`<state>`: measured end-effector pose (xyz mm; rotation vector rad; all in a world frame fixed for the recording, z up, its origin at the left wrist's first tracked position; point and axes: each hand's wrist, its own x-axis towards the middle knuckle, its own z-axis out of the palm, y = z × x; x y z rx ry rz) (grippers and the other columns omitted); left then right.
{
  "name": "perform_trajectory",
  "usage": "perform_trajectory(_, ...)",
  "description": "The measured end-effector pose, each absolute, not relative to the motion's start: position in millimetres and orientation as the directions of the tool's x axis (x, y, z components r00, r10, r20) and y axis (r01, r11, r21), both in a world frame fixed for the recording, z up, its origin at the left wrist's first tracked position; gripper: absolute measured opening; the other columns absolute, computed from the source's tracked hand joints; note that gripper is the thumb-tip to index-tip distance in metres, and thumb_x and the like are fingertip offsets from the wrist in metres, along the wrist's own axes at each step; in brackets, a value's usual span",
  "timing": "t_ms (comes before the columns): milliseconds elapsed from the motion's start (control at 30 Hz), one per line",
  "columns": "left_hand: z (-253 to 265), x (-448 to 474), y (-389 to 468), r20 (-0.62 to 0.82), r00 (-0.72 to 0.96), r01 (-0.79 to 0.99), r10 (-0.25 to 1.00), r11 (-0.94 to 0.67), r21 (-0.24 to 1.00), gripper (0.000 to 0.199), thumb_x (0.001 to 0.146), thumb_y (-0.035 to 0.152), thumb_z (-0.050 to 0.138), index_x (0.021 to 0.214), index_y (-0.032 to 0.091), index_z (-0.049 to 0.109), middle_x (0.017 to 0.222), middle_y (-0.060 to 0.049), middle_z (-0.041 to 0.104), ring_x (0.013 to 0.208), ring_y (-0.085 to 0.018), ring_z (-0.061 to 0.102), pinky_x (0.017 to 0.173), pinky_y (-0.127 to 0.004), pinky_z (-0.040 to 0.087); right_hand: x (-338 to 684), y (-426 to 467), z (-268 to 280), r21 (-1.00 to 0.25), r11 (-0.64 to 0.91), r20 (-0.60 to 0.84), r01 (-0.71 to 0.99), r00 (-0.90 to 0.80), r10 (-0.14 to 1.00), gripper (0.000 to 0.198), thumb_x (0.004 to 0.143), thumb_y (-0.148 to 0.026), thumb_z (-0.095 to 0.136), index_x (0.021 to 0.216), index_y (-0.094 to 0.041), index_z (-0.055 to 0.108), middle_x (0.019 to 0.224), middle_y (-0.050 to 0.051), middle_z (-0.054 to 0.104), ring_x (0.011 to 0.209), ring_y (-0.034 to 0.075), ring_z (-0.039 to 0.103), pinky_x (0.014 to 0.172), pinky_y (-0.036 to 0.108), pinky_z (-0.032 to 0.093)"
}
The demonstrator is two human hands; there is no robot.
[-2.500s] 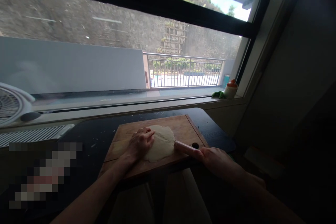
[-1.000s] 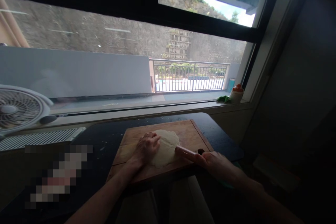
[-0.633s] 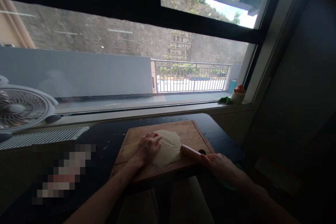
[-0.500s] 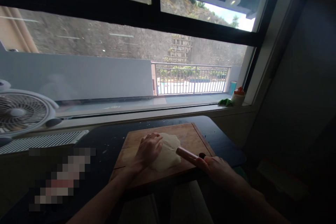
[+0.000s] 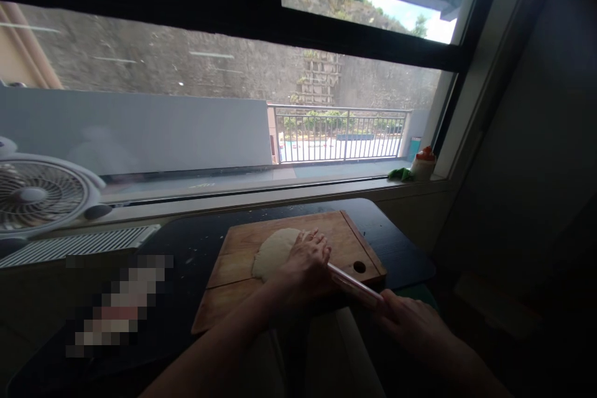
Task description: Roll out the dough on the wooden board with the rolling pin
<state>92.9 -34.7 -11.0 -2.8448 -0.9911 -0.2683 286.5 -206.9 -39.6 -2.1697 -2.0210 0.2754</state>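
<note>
Daylight from a wide, black-framed window (image 5: 364, 40) falls across my dark, smooth worktop (image 5: 396, 242), while the right of the room sits in shadow. On the left stand a round white fan (image 5: 32, 194) and a pale slatted panel (image 5: 84, 245); on the sill, a white bottle with an orange cap (image 5: 423, 165) has a crumpled green cloth (image 5: 400, 174) just beside it, out of the way of my arms.

Right before me lies a rectangular brown wooden board (image 5: 347, 242) with a round hole (image 5: 359, 267) near its right end, set close to the near edge, probably so I can reach it without stretching. On it, left of its middle, spreads a flat, pale, roundish sheet of dough (image 5: 273, 255).

My left hand (image 5: 311, 250) lies over the dough's right part, fingers extended and slightly parted, perhaps to steady it; whether they also pinch its edge, I cannot tell. My right hand (image 5: 405, 317) is closed round the near end of a smooth, pinkish, cylindrical rolling pin (image 5: 357, 286). I hold it slanting, its far tip just beside my left fingers, which seems to leave the dough's left half uncovered.
</note>
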Motion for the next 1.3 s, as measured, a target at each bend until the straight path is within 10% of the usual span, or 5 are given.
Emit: perform_trajectory(1300, -14, 96, -48, 0.206, 0.78, 0.608, 0.591, -0.794, -0.022, 0.047, 0.094, 0.035, 0.025, 0.131, 0.016, 0.045, 0.141, -0.013, 0.04, 0.135, -0.028, 0.025, 0.108, -0.053, 0.016, 295, -228, -52, -0.222, -0.112, -0.016, 0.969, 0.111, 0.994, 0.01, 0.084, -0.023, 0.039, 0.084, -0.023, 0.049, 0.071, 0.003, 0.067, 0.065, 0.022, 0.065, 0.048, 0.028, 0.013)
